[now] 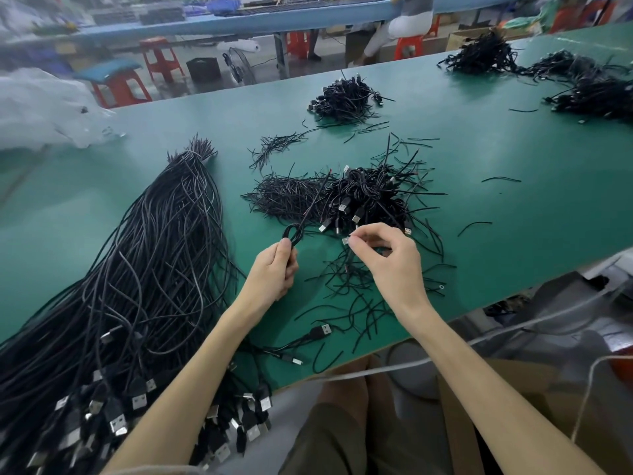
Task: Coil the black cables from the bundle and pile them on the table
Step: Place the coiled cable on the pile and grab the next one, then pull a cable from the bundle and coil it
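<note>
A big bundle of long black USB cables lies along the left of the green table, its plugs hanging over the near edge. My left hand grips a small coiled loop of black cable, whose free end sticks up and away. My right hand pinches a silver USB plug at the near edge of a pile of coiled cables. Beside that pile lies a heap of short black ties.
More coiled piles sit farther off: one mid-table, others at the far right. Loose black ties are scattered under my right hand, and a single USB cable lies near the table's front edge. White plastic bags are at the left.
</note>
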Motion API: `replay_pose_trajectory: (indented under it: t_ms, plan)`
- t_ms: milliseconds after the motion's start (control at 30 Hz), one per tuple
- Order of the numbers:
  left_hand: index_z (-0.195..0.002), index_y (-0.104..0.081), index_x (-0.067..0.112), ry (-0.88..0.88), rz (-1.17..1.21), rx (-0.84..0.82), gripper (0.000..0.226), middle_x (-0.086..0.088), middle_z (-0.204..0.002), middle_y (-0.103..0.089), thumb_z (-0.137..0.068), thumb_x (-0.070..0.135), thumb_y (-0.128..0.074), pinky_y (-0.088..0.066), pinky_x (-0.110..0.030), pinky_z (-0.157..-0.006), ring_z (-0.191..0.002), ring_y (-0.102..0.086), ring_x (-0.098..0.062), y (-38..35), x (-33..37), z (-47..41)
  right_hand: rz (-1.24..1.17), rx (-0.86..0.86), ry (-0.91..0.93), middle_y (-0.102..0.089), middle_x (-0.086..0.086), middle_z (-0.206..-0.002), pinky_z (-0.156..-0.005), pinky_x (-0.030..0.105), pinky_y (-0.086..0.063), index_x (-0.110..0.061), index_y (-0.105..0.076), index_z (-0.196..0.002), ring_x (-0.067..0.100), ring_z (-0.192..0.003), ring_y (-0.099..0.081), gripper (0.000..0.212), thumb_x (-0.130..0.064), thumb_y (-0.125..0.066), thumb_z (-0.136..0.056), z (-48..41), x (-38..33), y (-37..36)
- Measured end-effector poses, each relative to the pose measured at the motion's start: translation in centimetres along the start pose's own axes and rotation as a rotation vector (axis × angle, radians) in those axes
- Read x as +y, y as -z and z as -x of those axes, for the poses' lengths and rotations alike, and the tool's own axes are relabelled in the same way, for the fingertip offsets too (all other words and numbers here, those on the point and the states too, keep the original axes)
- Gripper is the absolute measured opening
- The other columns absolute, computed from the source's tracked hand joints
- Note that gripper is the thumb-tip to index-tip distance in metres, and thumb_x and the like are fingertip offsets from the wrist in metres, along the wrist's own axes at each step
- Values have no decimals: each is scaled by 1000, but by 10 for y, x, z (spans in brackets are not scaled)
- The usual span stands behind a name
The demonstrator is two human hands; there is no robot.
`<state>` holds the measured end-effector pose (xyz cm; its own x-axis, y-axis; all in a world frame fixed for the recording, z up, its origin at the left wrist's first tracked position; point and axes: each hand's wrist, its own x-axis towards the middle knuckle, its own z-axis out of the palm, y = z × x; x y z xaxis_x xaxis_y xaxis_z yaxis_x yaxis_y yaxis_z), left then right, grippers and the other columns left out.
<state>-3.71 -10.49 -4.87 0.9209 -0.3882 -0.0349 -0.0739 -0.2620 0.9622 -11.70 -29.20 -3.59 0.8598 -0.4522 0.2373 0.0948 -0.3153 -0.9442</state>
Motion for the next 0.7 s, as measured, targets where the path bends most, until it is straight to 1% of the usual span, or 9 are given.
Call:
replay_pose_trajectory:
  t_ms: [100,200,233,333,400,467,600,633,700]
  plan:
    - [-85,-44,12,-7,-1,0,38,5,-61,-37,-113,32,-28,-20,-30,-43,-47,-27,-13,0,-1,0,-6,12,28,-73,-8,-90,-91,34,-54,-22,-73,-91,10,-91,-66,3,-21,-75,-92,-1,-2,-2]
    - [-85,-44,12,-6,-1,2,38,5,-61,-37,-113,32,-29,-21,-29,-42,-47,-27,-12,0,-1,0,-41,-9,-4,-74,-7,-83,-85,29,-55,-22,-72,-89,9,-85,-69,4,-21,-76,-91,-2,-1,-3]
    - [-85,-45,12,-6,-3,2,38,5,-61,-37,-113,32,-29,-22,-28,-42,-47,-27,-12,0,-1,0,-31,-18,-5,-74,-6,-83,-84,26,-54,-22,-73,-90,9,-85,-69,4,-20,-76,-91,-3,0,-4]
    - [-85,-45,12,-9,-11,2,38,5,-61,-37,-113,32,-29,-23,-27,-42,-48,-28,-12,0,0,0,82,6,52,-71,-9,-86,-78,12,-48,-20,-70,-91,4,-85,-64,5,-17,-73,-94,-5,6,-9]
    - [-84,-45,12,-9,-11,5,38,5,-61,-37,-113,32,-29,-23,-27,-42,-48,-27,-12,-1,0,1,123,7,68,-70,-6,-89,-77,10,-46,-19,-69,-92,3,-86,-62,6,-14,-71,-95,-6,8,-12]
    - [-85,-45,12,-6,-8,10,38,4,-62,-37,-113,31,-28,-23,-27,-42,-48,-27,-12,-1,1,1,150,-7,69,-69,-4,-93,-78,11,-46,-18,-68,-94,4,-88,-61,5,-13,-70,-96,-7,9,-15]
    - [-87,-45,10,-1,-4,13,38,1,-63,-36,-114,30,-28,-22,-28,-43,-47,-26,-13,-2,2,1,258,-67,72,-63,-4,-98,-89,29,-50,-18,-68,-97,12,-95,-58,4,-17,-71,-95,-3,11,-13]
    - [-87,-45,10,2,-3,14,38,1,-64,-36,-114,30,-28,-22,-28,-43,-47,-26,-13,-1,2,1,347,-91,79,-62,-5,-99,-92,31,-48,-18,-68,-98,14,-98,-56,7,-21,-73,-94,-1,13,-11]
    - [-89,-45,10,4,-4,12,37,1,-64,-37,-114,30,-28,-22,-26,-43,-47,-26,-13,-1,2,-1,601,-141,93,-58,-6,-106,-96,33,-39,-21,-67,-104,16,-107,-48,18,-31,-74,-92,3,17,-6]
